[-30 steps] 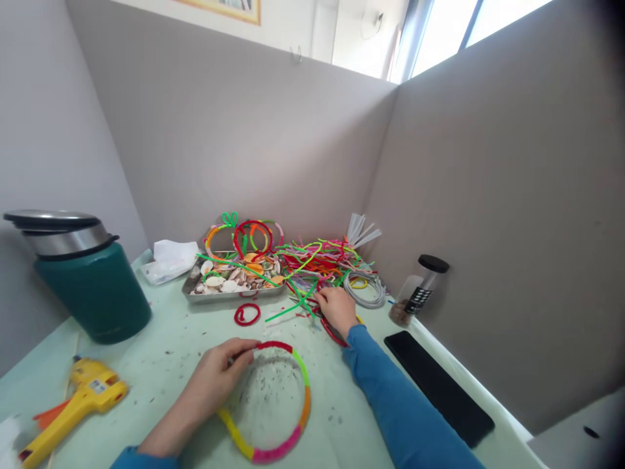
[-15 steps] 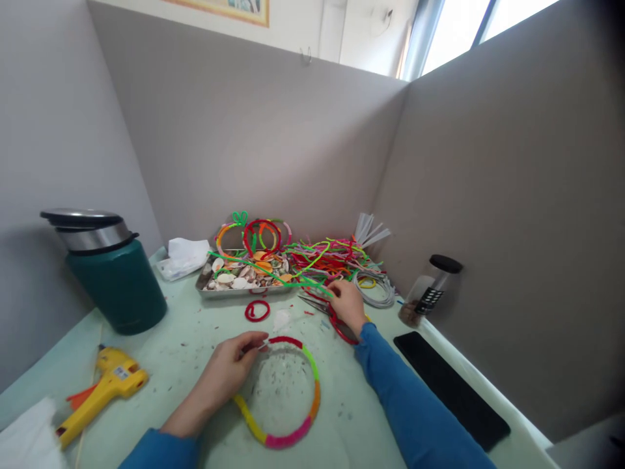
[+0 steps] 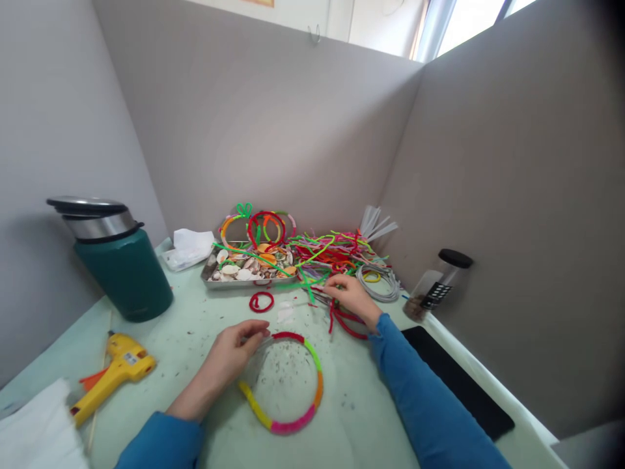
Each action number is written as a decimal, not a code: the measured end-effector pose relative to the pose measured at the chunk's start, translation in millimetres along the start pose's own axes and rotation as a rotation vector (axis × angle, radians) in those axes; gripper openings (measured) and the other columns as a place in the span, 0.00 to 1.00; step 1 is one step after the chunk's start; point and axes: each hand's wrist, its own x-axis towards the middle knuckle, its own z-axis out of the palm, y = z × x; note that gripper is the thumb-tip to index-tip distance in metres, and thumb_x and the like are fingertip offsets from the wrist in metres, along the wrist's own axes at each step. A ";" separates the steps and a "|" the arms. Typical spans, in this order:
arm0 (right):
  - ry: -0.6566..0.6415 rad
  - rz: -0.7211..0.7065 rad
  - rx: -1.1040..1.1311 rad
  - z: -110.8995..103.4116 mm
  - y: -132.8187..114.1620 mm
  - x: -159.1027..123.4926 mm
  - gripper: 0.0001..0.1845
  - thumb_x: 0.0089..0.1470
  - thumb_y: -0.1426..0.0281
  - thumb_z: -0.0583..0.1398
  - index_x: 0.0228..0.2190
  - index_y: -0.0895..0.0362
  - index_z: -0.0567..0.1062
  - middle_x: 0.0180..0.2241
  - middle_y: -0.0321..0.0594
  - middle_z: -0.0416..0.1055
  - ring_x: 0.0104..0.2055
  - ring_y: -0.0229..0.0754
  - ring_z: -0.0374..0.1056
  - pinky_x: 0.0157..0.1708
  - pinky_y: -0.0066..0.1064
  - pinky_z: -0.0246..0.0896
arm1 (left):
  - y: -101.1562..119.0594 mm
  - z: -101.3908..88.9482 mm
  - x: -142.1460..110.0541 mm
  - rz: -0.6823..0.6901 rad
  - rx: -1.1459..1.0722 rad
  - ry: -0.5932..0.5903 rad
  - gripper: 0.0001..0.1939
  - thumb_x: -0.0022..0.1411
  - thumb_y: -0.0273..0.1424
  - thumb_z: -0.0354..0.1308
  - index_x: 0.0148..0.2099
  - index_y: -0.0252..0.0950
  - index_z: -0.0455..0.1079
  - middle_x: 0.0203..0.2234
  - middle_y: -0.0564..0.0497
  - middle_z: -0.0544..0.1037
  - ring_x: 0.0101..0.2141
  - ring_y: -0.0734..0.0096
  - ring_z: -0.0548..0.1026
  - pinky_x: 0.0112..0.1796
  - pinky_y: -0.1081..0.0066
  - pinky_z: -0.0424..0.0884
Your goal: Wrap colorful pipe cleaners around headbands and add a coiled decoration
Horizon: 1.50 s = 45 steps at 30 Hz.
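Observation:
A ring point(image 3: 293, 427) wrapped in red, green, orange, pink and yellow pipe cleaner lies on the table, with a gap at its left. My left hand point(image 3: 234, 352) pinches its bare end beside the red section. Farther forward, my right hand point(image 3: 352, 299) has its fingertips closed near green pipe cleaners point(image 3: 309, 286) and the scissors point(image 3: 319, 296). What is between those fingertips is too small to make out. Red handles and a red strand point(image 3: 332, 317) show below this hand. A small red pipe-cleaner coil point(image 3: 262, 301) lies between the hands and a tray.
Shells fill the metal tray point(image 3: 249, 283), with finished rings point(image 3: 266, 229) behind. Right of it are heaped pipe cleaners point(image 3: 336, 247), glue sticks point(image 3: 375, 225) and grey wire point(image 3: 383, 290). A glue gun point(image 3: 120, 368), green bottle point(image 3: 124, 273), clear jar point(image 3: 437, 286) and black slab point(image 3: 459, 381) stand around.
The green pipe cleaner that was at my right fingertips now lies apart, left of them. A red strand has appeared beneath that hand. My left hand keeps its pinch on the ring.

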 end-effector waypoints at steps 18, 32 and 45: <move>-0.175 -0.656 -0.200 90.1 -61.5 -34.9 0.09 0.55 0.68 0.56 0.31 0.55 0.76 0.25 0.39 0.71 0.30 0.39 0.61 0.35 0.33 0.53 | 10.5 2.6 -4.2 -0.111 -0.417 0.000 0.21 0.49 0.40 0.61 0.42 0.30 0.70 0.11 0.59 0.65 0.14 0.80 0.59 0.16 0.79 0.55; -0.117 -0.165 -0.701 26.2 -10.0 -10.3 0.16 0.55 0.59 0.55 0.24 0.56 0.74 0.28 0.41 0.72 0.37 0.43 0.60 0.34 0.32 0.48 | 11.7 -12.5 -4.2 -0.132 -0.706 0.172 0.21 0.51 0.40 0.59 0.43 0.29 0.69 0.18 0.56 0.67 0.15 0.82 0.60 0.15 0.79 0.57; 0.064 -0.205 -0.476 21.6 -43.0 -11.6 0.17 0.57 0.62 0.53 0.24 0.57 0.75 0.27 0.41 0.72 0.34 0.41 0.64 0.38 0.33 0.52 | 9.6 -11.4 -5.1 -0.074 -0.709 0.214 0.21 0.53 0.42 0.56 0.42 0.31 0.69 0.16 0.58 0.64 0.14 0.82 0.55 0.14 0.79 0.52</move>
